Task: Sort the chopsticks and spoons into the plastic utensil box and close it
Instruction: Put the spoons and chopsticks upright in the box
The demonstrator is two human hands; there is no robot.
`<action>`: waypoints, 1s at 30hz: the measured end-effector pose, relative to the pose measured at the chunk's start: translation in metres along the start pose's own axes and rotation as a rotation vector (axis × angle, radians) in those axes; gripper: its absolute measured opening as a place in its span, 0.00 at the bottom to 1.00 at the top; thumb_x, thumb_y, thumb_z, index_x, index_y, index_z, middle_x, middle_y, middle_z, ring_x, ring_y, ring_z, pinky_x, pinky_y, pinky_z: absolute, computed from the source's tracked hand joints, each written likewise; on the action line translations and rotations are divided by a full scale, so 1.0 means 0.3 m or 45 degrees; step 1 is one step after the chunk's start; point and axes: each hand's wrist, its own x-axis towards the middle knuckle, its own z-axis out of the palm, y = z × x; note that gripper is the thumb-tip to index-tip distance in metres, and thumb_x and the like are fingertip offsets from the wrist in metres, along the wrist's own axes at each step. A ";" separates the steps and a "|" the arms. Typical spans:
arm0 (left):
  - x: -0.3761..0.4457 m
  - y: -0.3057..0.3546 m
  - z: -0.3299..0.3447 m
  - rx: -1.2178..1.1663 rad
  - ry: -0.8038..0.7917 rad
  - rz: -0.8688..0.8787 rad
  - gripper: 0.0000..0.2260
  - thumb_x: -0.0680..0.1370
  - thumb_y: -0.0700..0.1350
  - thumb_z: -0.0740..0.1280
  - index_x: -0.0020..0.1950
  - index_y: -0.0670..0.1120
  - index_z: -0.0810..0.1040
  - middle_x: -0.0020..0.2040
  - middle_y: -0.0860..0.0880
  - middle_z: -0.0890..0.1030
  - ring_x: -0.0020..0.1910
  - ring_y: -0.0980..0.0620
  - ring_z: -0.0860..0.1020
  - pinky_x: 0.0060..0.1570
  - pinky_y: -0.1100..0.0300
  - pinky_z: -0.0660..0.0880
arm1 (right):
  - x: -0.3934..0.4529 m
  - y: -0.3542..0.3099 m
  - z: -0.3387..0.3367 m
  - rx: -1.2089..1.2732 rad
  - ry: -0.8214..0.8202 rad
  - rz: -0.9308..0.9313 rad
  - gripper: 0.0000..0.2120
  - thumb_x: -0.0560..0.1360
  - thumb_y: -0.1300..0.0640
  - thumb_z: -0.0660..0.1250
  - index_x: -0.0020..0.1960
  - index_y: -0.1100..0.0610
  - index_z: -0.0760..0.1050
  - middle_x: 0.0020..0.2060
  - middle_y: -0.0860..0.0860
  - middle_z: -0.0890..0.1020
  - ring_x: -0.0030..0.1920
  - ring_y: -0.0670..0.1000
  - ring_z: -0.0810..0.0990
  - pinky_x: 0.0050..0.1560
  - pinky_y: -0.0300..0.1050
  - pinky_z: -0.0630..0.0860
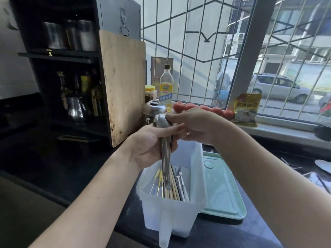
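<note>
Both of our hands are busy over the plastic utensil box [179,210], which sits on the dark counter [223,235] close to its near edge. Our left hand [152,144] is clenched around the handles of a bundle of metal spoons [165,154], bowls up and handle tips hanging down into the box's open top, while our right hand [195,126] pinches the spoon bowls between thumb and fingers at the top of the bundle. Inside the box we see pale chopsticks [172,190] lying along the middle, forks [180,178] beside them toward the right wall, and more metal pieces toward the left wall; whether a divider separates them we cannot tell. The pale green lid [220,185] lies flat on the counter, touching the box's right side, so closing is not yet done. We judge this as the step of lowering the spoons in. The risk from here is that the bundle splays as we let go: if both grips loosen at once, the handles could fan out, land across the chopsticks instead of in their own place, or prop against the rim and stop the lid seating. A hard drop could also nudge the light box toward the counter's near edge.
</note>
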 end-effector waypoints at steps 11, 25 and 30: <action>-0.034 0.012 -0.027 -0.291 -0.007 0.017 0.11 0.81 0.41 0.64 0.49 0.38 0.84 0.50 0.41 0.86 0.48 0.45 0.86 0.48 0.46 0.83 | 0.019 -0.020 -0.038 0.950 -0.167 0.108 0.08 0.82 0.56 0.60 0.52 0.60 0.73 0.37 0.55 0.74 0.34 0.50 0.74 0.33 0.43 0.78; 0.025 -0.008 -0.033 -0.173 0.482 0.005 0.10 0.81 0.34 0.56 0.41 0.44 0.66 0.33 0.48 0.66 0.24 0.55 0.62 0.22 0.65 0.57 | 0.203 0.227 0.182 -1.818 -0.016 0.305 0.10 0.79 0.61 0.60 0.58 0.62 0.75 0.37 0.54 0.76 0.37 0.57 0.78 0.39 0.46 0.77; 0.029 -0.070 -0.039 0.077 0.433 0.067 0.10 0.82 0.30 0.58 0.43 0.41 0.69 0.36 0.45 0.69 0.25 0.55 0.67 0.23 0.64 0.60 | 0.203 0.199 0.106 -1.375 -0.098 0.368 0.09 0.80 0.59 0.66 0.43 0.62 0.76 0.38 0.58 0.84 0.37 0.53 0.86 0.36 0.46 0.84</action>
